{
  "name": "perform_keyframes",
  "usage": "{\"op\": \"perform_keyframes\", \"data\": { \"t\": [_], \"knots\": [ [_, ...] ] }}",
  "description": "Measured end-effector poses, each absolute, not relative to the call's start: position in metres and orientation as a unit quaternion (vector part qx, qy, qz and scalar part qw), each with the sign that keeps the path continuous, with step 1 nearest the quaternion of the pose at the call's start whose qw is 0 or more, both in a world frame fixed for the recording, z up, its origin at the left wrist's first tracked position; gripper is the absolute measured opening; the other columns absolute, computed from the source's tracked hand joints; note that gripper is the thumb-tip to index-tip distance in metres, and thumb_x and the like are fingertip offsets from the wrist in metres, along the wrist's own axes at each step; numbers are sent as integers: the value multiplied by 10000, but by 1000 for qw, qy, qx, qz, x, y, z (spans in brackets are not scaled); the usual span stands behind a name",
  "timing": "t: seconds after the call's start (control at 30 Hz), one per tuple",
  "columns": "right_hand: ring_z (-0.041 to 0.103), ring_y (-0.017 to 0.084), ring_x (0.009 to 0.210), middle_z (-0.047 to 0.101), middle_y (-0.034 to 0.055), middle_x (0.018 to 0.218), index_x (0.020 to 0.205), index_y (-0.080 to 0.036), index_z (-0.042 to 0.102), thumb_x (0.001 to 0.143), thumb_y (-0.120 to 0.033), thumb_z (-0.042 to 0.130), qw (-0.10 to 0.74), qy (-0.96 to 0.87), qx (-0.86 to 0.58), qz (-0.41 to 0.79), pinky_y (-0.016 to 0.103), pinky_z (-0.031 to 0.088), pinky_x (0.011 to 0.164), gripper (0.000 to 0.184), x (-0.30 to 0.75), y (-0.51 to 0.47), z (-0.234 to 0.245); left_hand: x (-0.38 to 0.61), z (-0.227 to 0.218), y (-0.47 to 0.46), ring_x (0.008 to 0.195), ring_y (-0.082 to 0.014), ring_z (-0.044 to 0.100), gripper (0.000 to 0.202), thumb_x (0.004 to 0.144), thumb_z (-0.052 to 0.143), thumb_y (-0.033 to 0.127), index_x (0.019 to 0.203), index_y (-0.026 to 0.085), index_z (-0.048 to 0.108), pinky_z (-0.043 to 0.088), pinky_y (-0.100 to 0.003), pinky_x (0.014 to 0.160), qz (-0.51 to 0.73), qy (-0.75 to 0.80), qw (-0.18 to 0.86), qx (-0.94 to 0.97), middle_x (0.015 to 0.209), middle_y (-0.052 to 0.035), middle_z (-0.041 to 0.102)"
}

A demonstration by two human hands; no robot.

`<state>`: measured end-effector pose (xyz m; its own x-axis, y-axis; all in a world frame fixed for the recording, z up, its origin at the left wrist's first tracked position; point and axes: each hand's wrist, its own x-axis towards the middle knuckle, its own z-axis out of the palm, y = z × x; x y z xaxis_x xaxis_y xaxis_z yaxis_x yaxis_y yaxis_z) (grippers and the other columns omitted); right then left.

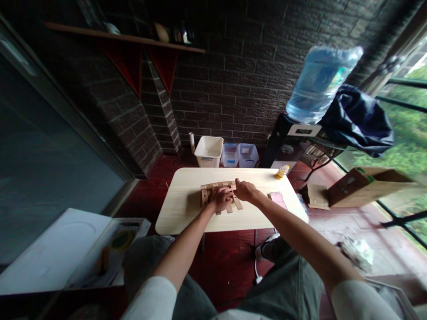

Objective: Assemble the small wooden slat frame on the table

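A slatted wooden piece point(204, 195) lies on the pale table, its flat strips side by side with several ends jutting toward me. My left hand point(221, 199) is over its middle, fingers bent onto the strips and pointing right. Close beside it, my right hand point(246, 191) is at the piece's right end, fingers curled in and thumb raised. The two hands nearly meet at the fingertips. What the right fingers pinch there is hidden. One loose-looking strip point(238, 203) slants out below the right hand.
On the table point(180, 218) are a pink flat item point(278, 199) and a small yellow-capped bottle point(282, 172). Plastic bins point(208, 153) stand behind it. A water dispenser point(283, 140) and a cardboard box point(353, 191) are at right; an open white case point(86, 253) sits at left.
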<state>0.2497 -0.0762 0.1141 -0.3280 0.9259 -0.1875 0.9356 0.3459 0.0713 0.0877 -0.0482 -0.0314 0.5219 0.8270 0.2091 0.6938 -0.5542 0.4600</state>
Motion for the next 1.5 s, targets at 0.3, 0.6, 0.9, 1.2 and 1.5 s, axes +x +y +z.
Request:
{"op": "perform_keyframes", "data": {
  "t": [0.3,0.6,0.9,1.2,1.5],
  "knots": [
    [694,288,1047,674,225,1186,1340,-109,487,1013,-218,397,108,858,502,-22,358,547,812,356,255,-79,113,87,-31,-50,1379,-281,464,328,882,569,279,1175,298,715,327,-504,1204,181,473,176,844,1413,-11,605],
    [700,301,1049,686,230,1184,1337,-111,496,984,-221,450,103,825,555,-28,373,556,807,373,253,-80,121,88,-30,-49,1360,-267,489,309,880,553,243,1125,270,738,344,-475,1199,188,450,164,857,1413,-19,609],
    [698,311,1054,690,250,1148,1277,-87,547,1013,-377,467,102,806,582,-31,361,544,824,400,263,-73,116,89,-27,-53,1366,-273,479,301,883,562,267,1132,299,729,325,-480,1207,186,472,171,844,1414,0,607],
    [692,283,1083,701,186,1196,1338,-141,532,991,-247,502,114,877,466,-33,349,541,850,364,269,-73,122,90,-30,-49,1358,-264,486,300,878,565,262,1129,278,728,348,-455,1198,183,456,164,855,1375,-18,630],
    [736,285,980,733,238,1063,1142,-61,656,986,-381,557,112,814,568,-50,309,555,793,370,267,-61,116,86,-49,-45,1349,-249,495,315,903,560,263,1171,317,716,343,-476,1193,220,459,154,847,1405,7,611]
  ]
}}
